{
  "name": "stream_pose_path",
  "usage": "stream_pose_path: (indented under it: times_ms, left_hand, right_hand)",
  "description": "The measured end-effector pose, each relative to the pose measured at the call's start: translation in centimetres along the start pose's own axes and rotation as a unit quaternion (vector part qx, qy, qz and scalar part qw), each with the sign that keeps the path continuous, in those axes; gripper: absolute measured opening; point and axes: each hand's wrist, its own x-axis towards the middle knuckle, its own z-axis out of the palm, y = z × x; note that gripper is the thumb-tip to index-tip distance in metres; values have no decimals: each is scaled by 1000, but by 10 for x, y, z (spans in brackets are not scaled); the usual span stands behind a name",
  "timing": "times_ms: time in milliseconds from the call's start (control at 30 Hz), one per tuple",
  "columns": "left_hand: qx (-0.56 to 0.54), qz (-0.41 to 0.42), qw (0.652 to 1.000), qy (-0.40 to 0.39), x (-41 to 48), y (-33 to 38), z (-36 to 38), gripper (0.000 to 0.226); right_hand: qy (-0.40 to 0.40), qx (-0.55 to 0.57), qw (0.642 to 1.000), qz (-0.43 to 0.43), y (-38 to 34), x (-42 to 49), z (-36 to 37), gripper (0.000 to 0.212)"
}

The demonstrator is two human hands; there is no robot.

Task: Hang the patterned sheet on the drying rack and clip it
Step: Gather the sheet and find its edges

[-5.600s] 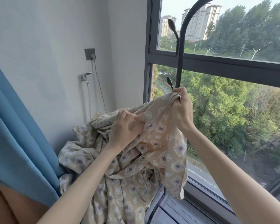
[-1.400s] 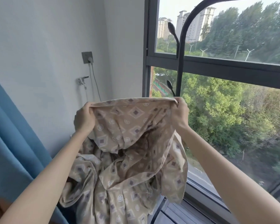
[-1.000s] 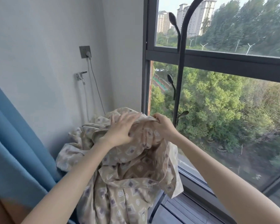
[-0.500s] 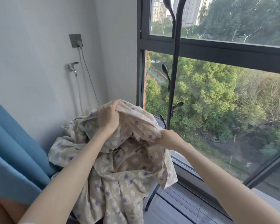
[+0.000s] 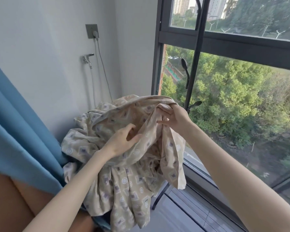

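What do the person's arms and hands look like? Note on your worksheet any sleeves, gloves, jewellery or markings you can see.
The left hand and right hand are bare: no gloves, rings, watch or bracelet show. The left forearm and right forearm are uncovered to the frame's edge, with no sleeve or cuff in view. No markings show.

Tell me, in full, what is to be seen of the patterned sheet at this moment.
The sheet is thin beige cloth printed with purple-grey squares and white circles. It is bunched and creased, not spread out. The right hand grips its raised top edge; the left hand pinches a fold lower down. One loose corner hangs on the right. Its left side lies against the blue curtain.
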Motion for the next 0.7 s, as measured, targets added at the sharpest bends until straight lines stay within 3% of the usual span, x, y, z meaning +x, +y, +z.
stream_pose_path:
  times_ms: [67,133,267,367,467,533,633,700]
  left_hand:
    - [4,-57,994,-91,-10,-15,10,69]
    - [47,-94,989,-105,-19,-33,21,83]
    - [56,-179,970,-154,-32,-51,22,44]
    - [48,-202,972,-112,-31,-43,9,16]
    - [18,-170,985,-22,-11,-30,-9,18]
    - [-65,-142,988,-19,5,-10,-21,18]
    - [-209,-169,962,-36,23,28,-29,20]
    - [-297,-203,933,-21,31,43,-28,16]
  right_hand:
    - [-14,19,1000,-6,-2,0,7,20]
    - [-24,45,999,-11,-2,1,10,22]
    - [5,89,995,-34,-4,8,10,22]
    - [49,93,993,-51,2,17,7,14]
    - [39,45,997,-42,15,21,5,18]
    - [-11,18,999,-30,19,19,6,13]
    - [-78,-39,996,-25,15,6,8,17]
    - [-64,-156,984,-56,12,-2,2,27]
